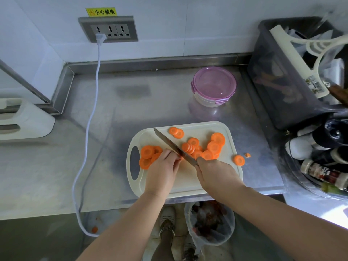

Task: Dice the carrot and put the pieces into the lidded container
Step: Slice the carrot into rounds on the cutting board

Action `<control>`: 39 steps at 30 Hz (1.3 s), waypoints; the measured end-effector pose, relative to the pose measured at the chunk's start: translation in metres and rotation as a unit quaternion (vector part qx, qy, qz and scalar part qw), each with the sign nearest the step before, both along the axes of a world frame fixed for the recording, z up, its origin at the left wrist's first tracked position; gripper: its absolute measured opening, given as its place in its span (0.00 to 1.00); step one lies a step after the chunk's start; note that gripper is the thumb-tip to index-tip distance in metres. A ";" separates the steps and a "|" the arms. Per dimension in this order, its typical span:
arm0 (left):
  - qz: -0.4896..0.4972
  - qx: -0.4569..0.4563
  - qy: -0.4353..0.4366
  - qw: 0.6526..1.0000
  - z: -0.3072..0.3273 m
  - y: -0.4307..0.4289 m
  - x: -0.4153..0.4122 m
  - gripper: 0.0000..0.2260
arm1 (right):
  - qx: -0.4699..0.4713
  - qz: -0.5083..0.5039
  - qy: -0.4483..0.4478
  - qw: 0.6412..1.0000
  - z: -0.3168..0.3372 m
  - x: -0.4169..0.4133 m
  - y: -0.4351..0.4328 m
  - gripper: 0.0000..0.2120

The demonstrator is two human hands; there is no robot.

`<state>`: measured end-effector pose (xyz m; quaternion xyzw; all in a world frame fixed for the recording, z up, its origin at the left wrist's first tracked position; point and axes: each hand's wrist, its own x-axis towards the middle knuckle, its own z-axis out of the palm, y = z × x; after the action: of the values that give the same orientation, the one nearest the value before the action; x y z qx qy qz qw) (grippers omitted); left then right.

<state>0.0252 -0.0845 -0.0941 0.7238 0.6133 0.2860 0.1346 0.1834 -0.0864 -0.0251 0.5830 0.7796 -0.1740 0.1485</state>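
The right hand (214,172) is wrapped round the handle of the one knife (169,143), blade angled away to the left. The left hand (162,168), fingers curled down, pins a mostly hidden carrot piece (181,157) against the blade. Over a dozen carrot rounds (213,147) lie in three clusters on the single white cutting board (188,183); one scrap (248,155) sits off it. One purple-lidded container (214,83), closed, stands behind on the steel surface (131,110), below a white wall with a triple socket (109,29).
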 end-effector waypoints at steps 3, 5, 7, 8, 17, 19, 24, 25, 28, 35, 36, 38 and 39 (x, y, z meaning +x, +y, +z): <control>-0.003 0.010 0.003 1.000 0.000 0.000 0.001 0.03 | -0.005 0.004 -0.019 1.000 0.000 0.000 0.001 0.08; -0.002 0.009 -0.002 1.000 0.000 0.001 0.002 0.03 | -0.008 0.009 -0.029 0.999 0.001 0.000 0.002 0.08; -0.003 0.007 -0.007 1.000 0.000 0.002 0.002 0.03 | -0.015 0.006 -0.028 0.999 -0.001 0.000 0.005 0.08; -0.003 0.005 -0.010 1.000 0.000 0.003 0.002 0.03 | -0.021 0.003 -0.024 0.999 -0.002 0.000 0.006 0.08; -0.005 -0.004 -0.013 1.000 -0.002 0.003 -0.002 0.00 | -0.037 -0.003 0.006 0.999 -0.011 -0.003 0.010 0.07; 0.001 -0.010 -0.009 1.000 -0.003 0.003 -0.002 0.03 | -0.047 -0.011 0.016 0.999 -0.014 -0.005 0.010 0.07; 0.004 0.017 0.003 1.000 -0.005 0.003 -0.002 0.04 | -0.069 -0.039 0.049 0.996 -0.018 -0.006 0.013 0.08; 0.004 0.024 0.005 1.000 -0.005 0.004 -0.002 0.06 | -0.067 -0.042 0.051 0.996 -0.017 -0.005 0.013 0.10; 0.003 0.037 0.006 0.999 -0.004 0.004 -0.001 0.09 | -0.039 -0.042 0.047 0.997 -0.016 -0.003 0.012 0.14; 0.006 0.027 -0.004 1.000 -0.006 0.002 -0.002 0.12 | -0.022 -0.029 0.076 0.996 0.000 0.004 0.005 0.11; 0.005 0.029 -0.002 1.000 -0.005 0.002 -0.001 0.12 | -0.021 -0.024 0.070 0.997 0.002 0.004 0.005 0.11; 0.004 0.028 -0.001 1.000 -0.005 0.002 -0.002 0.12 | -0.019 -0.020 0.063 0.998 0.002 0.003 0.004 0.11; 0.005 0.024 -0.002 1.000 -0.005 0.002 -0.002 0.11 | -0.020 -0.020 0.061 0.998 0.002 0.003 0.004 0.11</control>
<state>0.0236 -0.0825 -0.0991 0.7233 0.6097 0.3025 0.1167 0.1869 -0.0826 -0.0228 0.5835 0.7719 -0.2278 0.1089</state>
